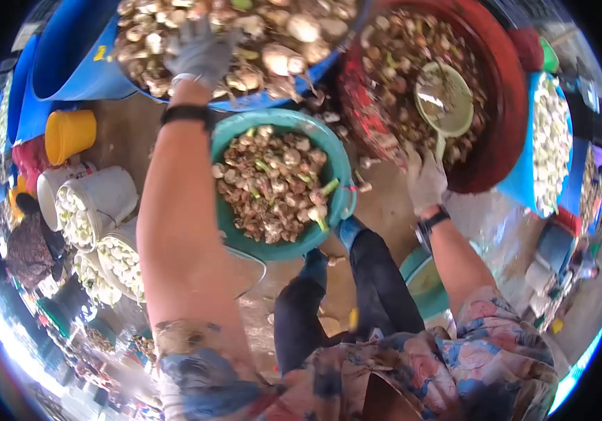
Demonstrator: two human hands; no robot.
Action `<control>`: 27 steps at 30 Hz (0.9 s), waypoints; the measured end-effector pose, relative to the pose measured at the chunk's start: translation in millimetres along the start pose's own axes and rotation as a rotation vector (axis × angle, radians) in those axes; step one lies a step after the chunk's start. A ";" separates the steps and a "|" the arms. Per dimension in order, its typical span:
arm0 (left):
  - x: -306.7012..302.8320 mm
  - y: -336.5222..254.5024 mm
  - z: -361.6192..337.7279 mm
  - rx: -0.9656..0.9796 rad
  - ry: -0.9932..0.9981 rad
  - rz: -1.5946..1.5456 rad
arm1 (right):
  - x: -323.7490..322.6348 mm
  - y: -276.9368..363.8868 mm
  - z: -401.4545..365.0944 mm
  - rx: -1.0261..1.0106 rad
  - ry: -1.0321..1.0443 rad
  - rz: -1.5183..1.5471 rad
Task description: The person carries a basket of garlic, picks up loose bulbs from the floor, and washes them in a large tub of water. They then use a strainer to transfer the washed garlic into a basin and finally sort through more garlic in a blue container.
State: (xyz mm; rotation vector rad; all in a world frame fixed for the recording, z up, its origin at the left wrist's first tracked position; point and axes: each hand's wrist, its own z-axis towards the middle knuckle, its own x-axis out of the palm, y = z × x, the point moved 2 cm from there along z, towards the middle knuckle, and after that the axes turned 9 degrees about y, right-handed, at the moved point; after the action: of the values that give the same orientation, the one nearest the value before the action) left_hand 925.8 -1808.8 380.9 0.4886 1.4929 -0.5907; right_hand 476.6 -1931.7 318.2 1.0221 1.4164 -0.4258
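Observation:
My left hand [201, 55], in a grey glove, rests with fingers spread on a heap of knobbly brown-and-white bulbs or roots [283, 59] in a large blue tub. My right hand [426, 177], also gloved, is closed at the handle of a pale green dipper [444, 98]. The dipper's bowl lies over dark wet pieces [399, 63] inside a red tub [501, 105]. Between my arms stands a teal tub [343, 161] with smaller brown pieces and a few green shoots [273, 179] in it.
White buckets [115, 193] of pale peeled pieces stand at the left, near a yellow bucket [70, 135] and blue barrels [80, 52]. To the right is a blue container of pale pieces [551, 144]. Another teal basin [431, 298] sits beside my leg on the wet floor.

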 end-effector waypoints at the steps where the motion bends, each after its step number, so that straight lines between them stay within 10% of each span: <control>1: 0.6 3.7 -14.1 0.056 -0.122 0.048 | 2.4 -6.0 -6.8 -0.032 0.008 -0.069; 6: 0.4 -16.8 -153.4 0.227 -0.256 -0.343 | -10.6 9.5 -5.1 0.014 -0.012 0.082; 9: 45.7 -23.6 -234.9 0.007 0.068 -0.575 | -10.9 6.3 -4.0 0.091 0.065 0.098; 11: 59.3 -30.0 -272.8 -0.261 0.668 -0.705 | -16.2 6.2 0.6 0.150 0.127 0.164; 15: 134.8 -58.9 -369.4 -0.200 0.619 -0.737 | 1.0 -73.2 38.8 0.073 -0.150 0.322; 17: 128.8 -107.6 -369.5 -0.259 0.885 -0.706 | -36.6 -70.6 51.7 0.644 -0.074 0.889; 21: 225.0 -182.0 -399.0 -0.372 1.011 -0.613 | -17.7 -141.0 78.6 0.206 0.647 -0.274; 23: 248.5 -223.0 -397.7 -0.416 1.021 -0.404 | 19.1 -189.8 101.9 0.376 0.647 0.173; 25: 276.8 -240.5 -406.6 -0.537 1.157 -0.419 | 34.8 -186.0 109.6 0.698 0.663 1.238; 27: 270.5 -245.4 -402.8 -0.583 1.166 -0.371 | 44.0 -183.6 112.8 0.852 0.609 1.523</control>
State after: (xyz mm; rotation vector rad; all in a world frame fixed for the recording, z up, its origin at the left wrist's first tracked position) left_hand 455.4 -1758.4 112.9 0.0467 2.7845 -0.0661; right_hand 409.0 -2104.3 199.8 2.7017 0.4949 0.5340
